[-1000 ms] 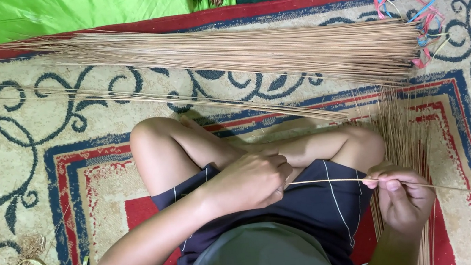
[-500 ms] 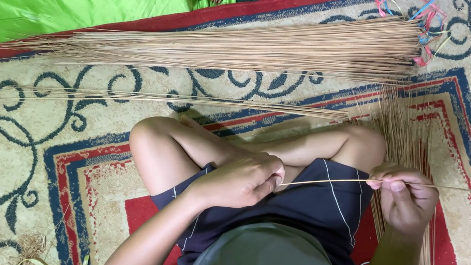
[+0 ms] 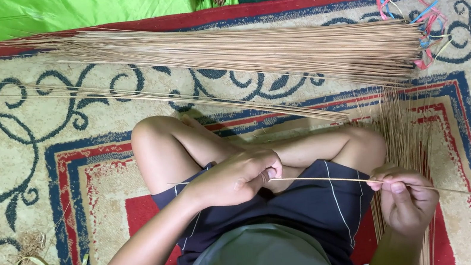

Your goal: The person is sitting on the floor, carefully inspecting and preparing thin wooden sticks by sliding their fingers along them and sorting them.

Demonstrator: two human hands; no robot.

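A person sits cross-legged on a patterned cream, blue and red carpet (image 3: 25,176), holding one thin, pale brown stick (image 3: 325,179) level across the lap. The left hand (image 3: 235,177) curls over the stick's near end above the dark shorts, fingers folded closed around it, seemingly to steady it. The right hand (image 3: 405,198) pinches the same stick further along between thumb and forefinger, the other fingers bent loosely beneath; the stick runs on past this hand toward the right edge of the view. Held between both hands, it stays taut and clear of the legs.

Both forearms come in from the bottom of the view, elbows bent, wrists roughly level.

A large sheaf of similar long sticks (image 3: 238,54) lies across the carpet ahead of the knees, within reach, with coloured ribbon scraps (image 3: 420,26) at its right end. A smaller bunch of sticks (image 3: 403,130) lies beside the right knee. A small tuft of fibre with a yellowish strip (image 3: 31,250) sits well off to the left. Green cloth (image 3: 53,11) lies beyond the carpet.
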